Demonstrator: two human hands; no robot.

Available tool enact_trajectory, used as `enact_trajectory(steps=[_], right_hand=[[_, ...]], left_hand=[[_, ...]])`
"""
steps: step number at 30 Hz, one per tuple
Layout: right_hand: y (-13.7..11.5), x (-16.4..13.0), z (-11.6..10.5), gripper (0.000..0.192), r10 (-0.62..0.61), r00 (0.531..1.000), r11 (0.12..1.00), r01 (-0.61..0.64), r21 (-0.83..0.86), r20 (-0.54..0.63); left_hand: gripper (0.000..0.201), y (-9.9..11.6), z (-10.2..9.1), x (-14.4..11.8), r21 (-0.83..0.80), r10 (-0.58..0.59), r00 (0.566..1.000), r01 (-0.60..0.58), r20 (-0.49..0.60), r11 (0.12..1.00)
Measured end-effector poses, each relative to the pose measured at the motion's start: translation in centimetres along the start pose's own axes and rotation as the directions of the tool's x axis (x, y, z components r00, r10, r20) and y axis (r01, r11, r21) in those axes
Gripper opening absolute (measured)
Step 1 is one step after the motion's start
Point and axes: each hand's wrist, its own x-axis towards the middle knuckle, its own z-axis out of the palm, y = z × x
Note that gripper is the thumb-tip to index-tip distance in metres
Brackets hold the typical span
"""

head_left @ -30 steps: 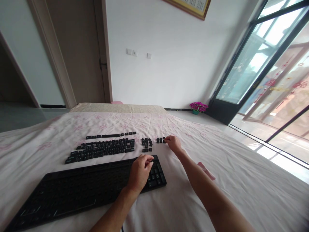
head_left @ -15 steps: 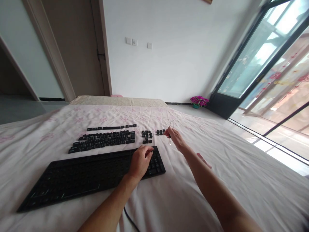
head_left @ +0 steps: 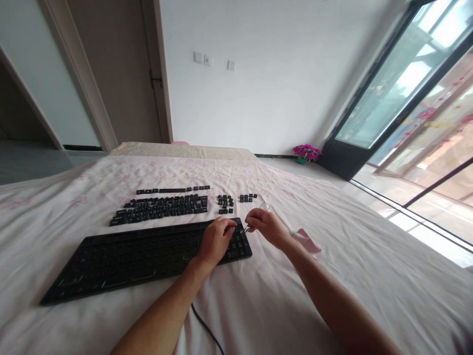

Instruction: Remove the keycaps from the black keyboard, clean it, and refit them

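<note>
Your left hand (head_left: 216,240) rests palm-down on the right end of the black keyboard (head_left: 148,254), fingers curled loosely over the keys there and gripping nothing. Your right hand (head_left: 266,227) hovers just beside that same corner, closed in a pinch on a thin wire keycap puller (head_left: 254,218); its looped end points left toward the keyboard's far right corner, very close to your left fingertips, though whether it touches a key is too small to tell.

The keyboard lies on the pale floral bedsheet (head_left: 332,276), near you and slightly left of centre, its cable (head_left: 207,333) trailing from the near edge toward you. Most of its sockets look bare; a block of keys remains at the right end under your left hand.

Farther out, the removed keycaps (head_left: 162,206) lie in neat rows, with two smaller clusters (head_left: 225,203) to their right, well apart from both hands. A pink object (head_left: 306,240) lies on the sheet just right of your right wrist.
</note>
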Motion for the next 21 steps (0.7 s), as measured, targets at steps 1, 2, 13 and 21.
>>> enact_trajectory(steps=[1, 2, 13, 21], right_hand=[[0.1, 0.0, 0.0, 0.017, -0.007, 1.000, 1.000, 0.007, -0.010, 0.004], [0.1, 0.0, -0.1, 0.017, -0.013, 1.000, 1.000, 0.013, -0.018, 0.010], [0.1, 0.6, 0.8, 0.011, -0.182, 0.972, 0.967, 0.205, -0.152, 0.149], [0.7, -0.1, 0.7, 0.014, -0.368, 0.911, 0.883, 0.405, -0.238, 0.185]], left_hand=[[0.015, 0.0, 0.0, 0.0, -0.001, 0.002, 1.000, -0.002, 0.002, 1.000], [0.015, 0.0, 0.0, 0.0, 0.000, 0.001, 1.000, -0.001, 0.003, 1.000], [0.014, 0.0, -0.1, 0.0, 0.020, -0.002, 1.000, 0.001, 0.006, 1.000], [0.015, 0.0, 0.1, -0.1, 0.042, 0.010, 1.000, -0.010, 0.019, 0.999]])
